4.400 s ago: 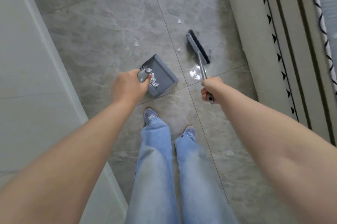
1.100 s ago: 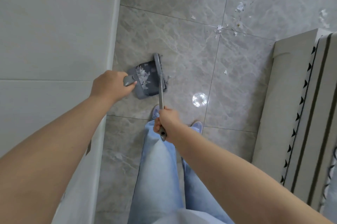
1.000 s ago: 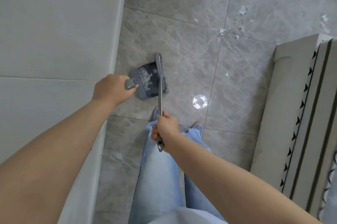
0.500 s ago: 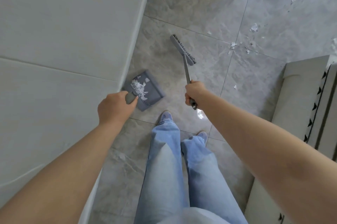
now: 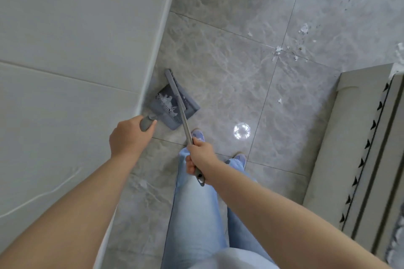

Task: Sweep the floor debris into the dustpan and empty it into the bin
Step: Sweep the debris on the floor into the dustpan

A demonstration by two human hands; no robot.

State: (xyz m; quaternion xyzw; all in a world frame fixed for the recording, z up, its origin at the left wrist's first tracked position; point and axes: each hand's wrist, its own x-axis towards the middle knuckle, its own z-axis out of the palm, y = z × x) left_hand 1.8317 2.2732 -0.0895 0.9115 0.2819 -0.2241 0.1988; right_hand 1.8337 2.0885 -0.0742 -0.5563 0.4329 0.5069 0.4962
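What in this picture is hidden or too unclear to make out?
- Bin: nowhere in the head view.
- Dustpan mouth: crossed by the brush, so contact is unclear.
- Left hand fingers: hidden under the handle.
- Floor scraps: too small to identify.

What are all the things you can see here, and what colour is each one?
dustpan: one, grey-blue, on the floor by the wall, white scraps inside.
brush: one, grey, long handle, head over the dustpan.
paper scraps: many, white, scattered on the floor at upper right.
floor: grey marbled tiles.
wall: pale grey-white, on the left.
light spot: one, white, reflected on a tile near the shoes.
furniture: one, beige with dark stripes and small triangles, on the right.
jeans: light blue.
shoes: two, blue-grey.
left hand: grips the dustpan handle.
right hand: grips the brush handle.
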